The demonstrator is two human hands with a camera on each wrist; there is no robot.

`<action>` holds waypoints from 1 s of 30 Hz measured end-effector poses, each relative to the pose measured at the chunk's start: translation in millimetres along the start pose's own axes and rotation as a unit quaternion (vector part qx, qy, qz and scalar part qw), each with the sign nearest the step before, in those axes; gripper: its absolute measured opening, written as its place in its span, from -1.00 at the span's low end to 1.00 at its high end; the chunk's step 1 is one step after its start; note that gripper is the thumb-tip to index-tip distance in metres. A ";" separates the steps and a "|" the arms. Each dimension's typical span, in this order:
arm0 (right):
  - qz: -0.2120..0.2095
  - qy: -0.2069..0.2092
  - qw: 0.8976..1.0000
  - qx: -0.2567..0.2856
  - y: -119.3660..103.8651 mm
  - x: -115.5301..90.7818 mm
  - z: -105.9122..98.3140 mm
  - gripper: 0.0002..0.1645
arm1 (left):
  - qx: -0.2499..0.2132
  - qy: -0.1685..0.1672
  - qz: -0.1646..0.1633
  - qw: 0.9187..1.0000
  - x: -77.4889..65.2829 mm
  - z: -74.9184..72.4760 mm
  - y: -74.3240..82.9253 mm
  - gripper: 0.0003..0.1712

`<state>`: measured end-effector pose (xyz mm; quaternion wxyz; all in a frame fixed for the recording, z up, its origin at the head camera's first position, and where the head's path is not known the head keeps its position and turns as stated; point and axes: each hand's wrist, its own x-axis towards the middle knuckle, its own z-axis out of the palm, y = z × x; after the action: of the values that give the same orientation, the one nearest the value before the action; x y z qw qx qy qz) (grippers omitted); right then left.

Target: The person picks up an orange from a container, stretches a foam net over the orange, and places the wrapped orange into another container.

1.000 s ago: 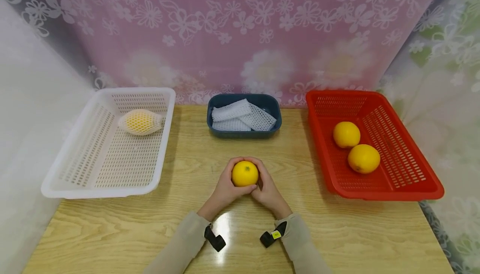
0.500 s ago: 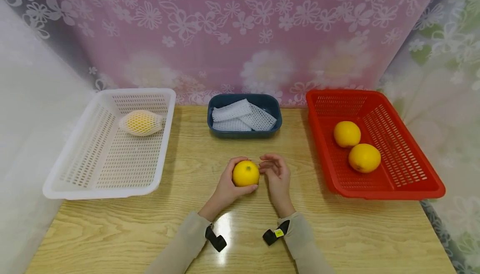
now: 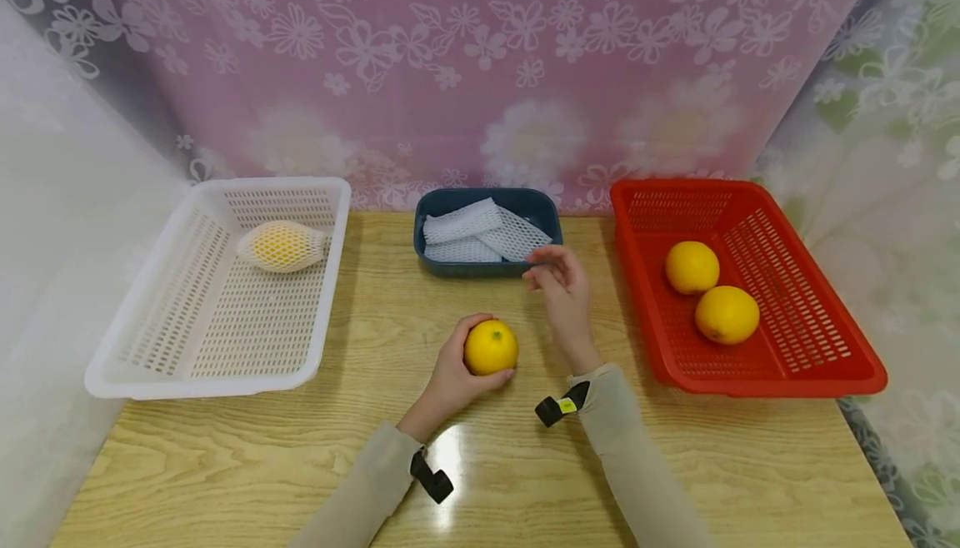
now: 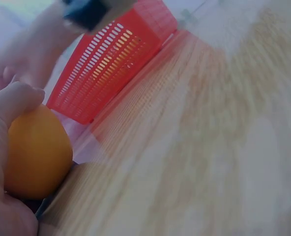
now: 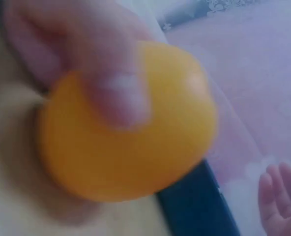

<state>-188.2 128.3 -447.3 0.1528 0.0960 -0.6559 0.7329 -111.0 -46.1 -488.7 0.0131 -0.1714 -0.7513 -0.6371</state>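
Note:
In the middle of the table my left hand (image 3: 450,365) grips an orange (image 3: 492,347), thumb along its near side and fingers round its left and far side. The right wrist view shows the left thumb (image 5: 118,98) lying across the orange (image 5: 130,162). My right hand (image 3: 567,302) holds nothing; its fingers are loosely bent at the front right corner of a dark blue bin (image 3: 480,270). Folded white foam net sleeves (image 3: 459,250) lie in that bin. The right hand (image 5: 285,201) shows only partly in the right wrist view.
A white basket (image 3: 217,383) at the left holds one fruit in a foam net (image 3: 281,246). On the right a red basket (image 3: 772,386) holds two oranges, a farther orange (image 3: 692,267) and a nearer orange (image 3: 727,315). A floral curtain (image 3: 480,98) hangs behind the table.
Both hands were round the orange; the right hand has let go and moved forward and right to the blue bin's corner. The left hand stays in place with the orange.

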 end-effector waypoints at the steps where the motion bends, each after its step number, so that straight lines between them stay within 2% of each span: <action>1: 0.007 -0.009 1.000 -0.016 -1.6 7.5 1.8 -0.75 | 0.000 -0.001 -0.003 1.000 0.0 -0.2 0.3 -0.14; 5: 0.059 -0.046 0.993 -0.088 -3.2 36.7 9.3 -0.76 | -0.003 -0.003 -0.021 1.000 0.1 -1.1 1.6 -0.13; 8: 0.121 -0.080 0.981 -0.130 -0.8 54.3 15.1 -0.72 | -0.003 -0.005 -0.030 1.000 0.1 -1.5 2.6 -0.12; 12: 0.197 -0.126 0.962 -0.141 5.6 70.9 19.5 -0.64 | -0.001 -0.010 -0.033 0.999 0.1 -1.7 2.9 -0.11; 15: 0.230 -0.147 0.953 -0.131 10.7 78.7 21.4 -0.58 | 0.000 -0.013 -0.034 0.999 0.0 -2.0 2.5 -0.10; 19: 0.241 -0.149 0.951 -0.126 16.8 86.5 26.1 -0.55 | 0.001 -0.013 -0.035 0.999 -0.3 -2.8 2.7 -0.09; 30: 0.231 -0.104 0.959 -0.126 39.2 100.6 36.9 -0.56 | 0.002 -0.008 -0.037 0.999 -0.2 -1.8 4.6 -0.12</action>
<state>-298.2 98.0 -445.0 -0.0784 -0.0027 -0.7597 0.6455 -109.9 -47.3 -484.1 -0.0163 -0.1489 -0.7587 -0.6340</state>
